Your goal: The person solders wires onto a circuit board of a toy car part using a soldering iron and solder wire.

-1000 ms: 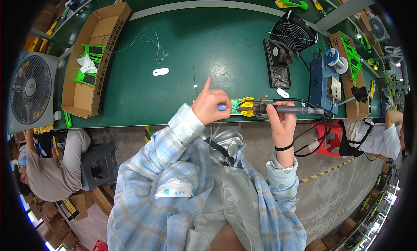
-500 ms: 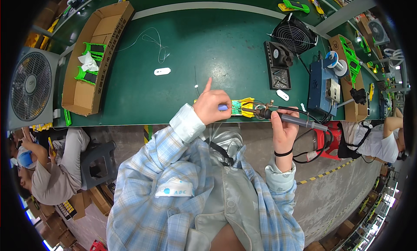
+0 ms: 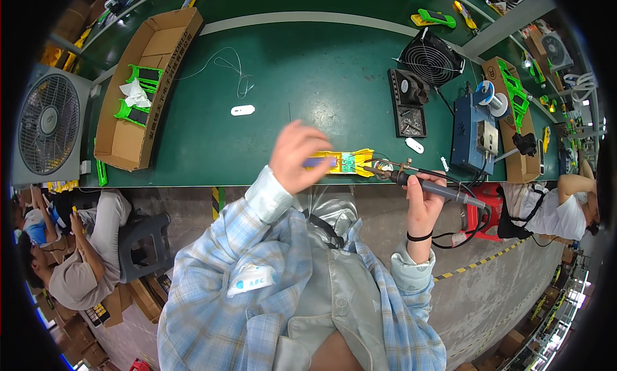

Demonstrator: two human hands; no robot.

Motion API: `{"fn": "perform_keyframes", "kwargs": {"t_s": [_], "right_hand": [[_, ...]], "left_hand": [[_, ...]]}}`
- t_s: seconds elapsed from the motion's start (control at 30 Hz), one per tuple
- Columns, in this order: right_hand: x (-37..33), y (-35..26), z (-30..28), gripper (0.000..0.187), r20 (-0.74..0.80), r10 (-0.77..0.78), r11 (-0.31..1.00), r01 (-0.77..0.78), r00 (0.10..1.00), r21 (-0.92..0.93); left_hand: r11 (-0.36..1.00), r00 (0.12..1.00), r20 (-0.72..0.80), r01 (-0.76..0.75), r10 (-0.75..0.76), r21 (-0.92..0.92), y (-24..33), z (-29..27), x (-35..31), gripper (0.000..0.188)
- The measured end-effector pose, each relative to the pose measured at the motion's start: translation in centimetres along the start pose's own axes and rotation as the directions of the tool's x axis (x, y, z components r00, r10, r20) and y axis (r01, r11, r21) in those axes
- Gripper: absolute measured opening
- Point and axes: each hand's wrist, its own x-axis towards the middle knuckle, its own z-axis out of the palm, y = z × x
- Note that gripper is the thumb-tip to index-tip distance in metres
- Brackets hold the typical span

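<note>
The left hand (image 3: 297, 156) pins a yellow part with a small green circuit board (image 3: 344, 163) at the near edge of the green table (image 3: 308, 82), fingers closed over its left end, slightly blurred. The right hand (image 3: 421, 201) is wrapped around a soldering iron (image 3: 418, 181), tip at the part's right end. Best, I'd say, to keep the part flat and the tip steady on the joint (the cable trails near the wrist). At far left, a long cardboard box (image 3: 144, 82) holds green frames and a white cloth; right of centre, a small black tray (image 3: 409, 117) holds what look like screws.
</note>
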Motion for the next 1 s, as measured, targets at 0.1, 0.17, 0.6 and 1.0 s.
{"fn": "perform_keyframes", "kwargs": {"t_s": [0.1, 0.17, 0.6, 1.0], "right_hand": [[-0.4, -0.1, -0.1, 0.017, -0.018, 0.006, 0.999, -0.005, 1.0, 0.035], [-0.4, -0.1, -0.2, 0.018, -0.016, 0.013, 0.998, -0.012, 1.0, 0.06], [-0.3, 0.1, 0.2, 0.019, -0.013, 0.044, 0.996, -0.043, 0.999, 0.074], [0.0, 0.8, 0.7, 0.018, 0.007, -0.05, 0.998, 0.05, 0.999, -0.03]], "left_hand": [[0.952, 0.893, -0.368, 0.3, -0.258, 0.061, -1.4, -0.7, -0.5, 0.01], [0.916, 0.846, -0.386, 0.402, -0.369, 0.006, -2.3, -1.0, -0.6, 0.011], [0.93, 0.924, 0.284, 0.315, -0.254, -0.192, -2.1, -0.6, -0.6, 0.012], [0.974, 0.926, 0.306, 0.227, -0.221, 0.015, -0.8, 0.8, -0.5, 0.008]]}}
